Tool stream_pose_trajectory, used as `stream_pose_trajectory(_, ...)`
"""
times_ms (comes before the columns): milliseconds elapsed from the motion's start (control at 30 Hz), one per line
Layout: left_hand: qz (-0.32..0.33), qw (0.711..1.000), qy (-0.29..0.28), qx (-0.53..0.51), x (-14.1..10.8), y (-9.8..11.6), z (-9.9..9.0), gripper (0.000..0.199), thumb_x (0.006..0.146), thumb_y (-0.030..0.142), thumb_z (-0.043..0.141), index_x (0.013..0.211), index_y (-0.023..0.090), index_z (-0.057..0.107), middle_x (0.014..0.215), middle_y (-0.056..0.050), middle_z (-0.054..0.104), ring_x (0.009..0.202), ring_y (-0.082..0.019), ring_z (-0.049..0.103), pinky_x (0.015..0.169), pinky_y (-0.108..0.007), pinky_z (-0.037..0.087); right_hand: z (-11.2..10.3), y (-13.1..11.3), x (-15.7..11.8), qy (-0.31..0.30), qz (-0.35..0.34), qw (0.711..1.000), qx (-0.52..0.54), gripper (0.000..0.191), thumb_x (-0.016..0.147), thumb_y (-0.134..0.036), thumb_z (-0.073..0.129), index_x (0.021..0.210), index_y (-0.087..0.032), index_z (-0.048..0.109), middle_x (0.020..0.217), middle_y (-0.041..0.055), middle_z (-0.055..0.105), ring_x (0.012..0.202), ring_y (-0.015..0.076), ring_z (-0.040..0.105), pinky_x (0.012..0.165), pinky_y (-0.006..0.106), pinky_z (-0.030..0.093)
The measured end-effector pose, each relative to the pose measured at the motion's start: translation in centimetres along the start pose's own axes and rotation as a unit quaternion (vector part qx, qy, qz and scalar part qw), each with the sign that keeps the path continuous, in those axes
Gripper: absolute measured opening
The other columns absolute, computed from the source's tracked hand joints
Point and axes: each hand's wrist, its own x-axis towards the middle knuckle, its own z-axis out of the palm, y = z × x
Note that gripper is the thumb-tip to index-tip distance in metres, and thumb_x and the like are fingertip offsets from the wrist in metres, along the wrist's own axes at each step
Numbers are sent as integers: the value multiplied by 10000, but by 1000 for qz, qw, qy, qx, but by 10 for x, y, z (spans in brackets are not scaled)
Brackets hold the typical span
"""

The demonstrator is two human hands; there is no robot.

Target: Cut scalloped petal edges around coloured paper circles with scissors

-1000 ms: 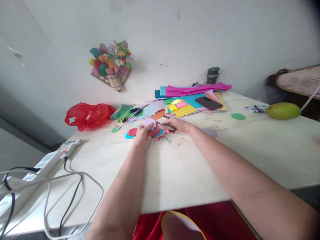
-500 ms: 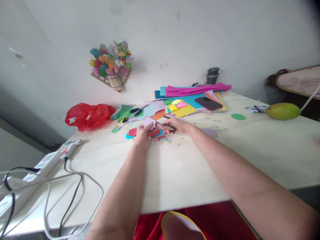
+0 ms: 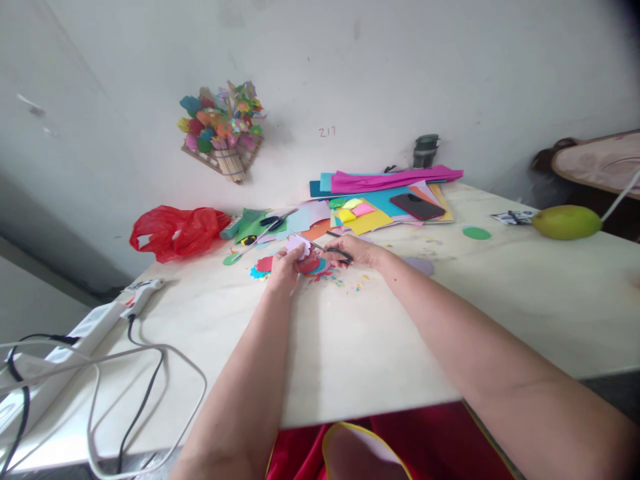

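Observation:
A small lilac paper piece (image 3: 297,246) with a scalloped edge is pinched between the thumb and fingers of my left hand (image 3: 287,265). My right hand (image 3: 359,252) is closed around the black handles of a pair of scissors (image 3: 340,255). Their blades point left and reach the right edge of the lilac paper. Below the hands lie red (image 3: 265,265) and blue scalloped paper cutouts, partly covered by my left hand. Tiny coloured paper scraps (image 3: 345,283) are scattered on the table beneath my right hand.
Coloured paper sheets (image 3: 377,223), a dark phone (image 3: 417,207) and a second pair of scissors (image 3: 273,223) lie behind my hands. A red plastic bag (image 3: 177,230) sits at left, above a power strip (image 3: 90,327) with loose cables. A yellow-green mango-shaped object (image 3: 567,222) is at right.
Almost nothing differs. The lilac paper and the fingers at the scissors have shifted very slightly; both hands keep their hold.

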Motion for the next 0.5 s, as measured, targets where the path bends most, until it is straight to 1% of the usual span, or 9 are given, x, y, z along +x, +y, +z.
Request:
stream_pose_trajectory(133, 3, 1000, -3, 4, 1, 0, -1, 250, 582, 247, 773, 755, 113, 652, 719, -53, 682, 672, -186, 661, 666, -341, 554, -1, 3, 1, -3, -4, 1000, 0, 247, 764, -359, 657, 708, -128, 591, 469, -34, 532, 376, 55, 446, 355, 165, 315)
stream_pose_trajectory(333, -2, 1000, -2, 4, -1, 1, 1, 282, 541, 255, 790, 751, 112, 666, 706, -51, 690, 623, -167, 642, 630, -315, 558, 0, -1, -1, -1, 8, 1000, -8, 267, 757, -376, 656, 678, -136, 569, 462, -41, 524, 372, 51, 438, 352, 165, 315)
stream_pose_trajectory(500, -4, 1000, -1, 2, -1, 2, 1, 299, 530, 271, 805, 746, 115, 669, 705, -54, 694, 619, -165, 643, 611, -303, 558, 0, 0, 0, 2, 0, 1000, -17, 250, 782, -363, 625, 715, -124, 592, 472, -38, 526, 379, 54, 441, 362, 167, 328)
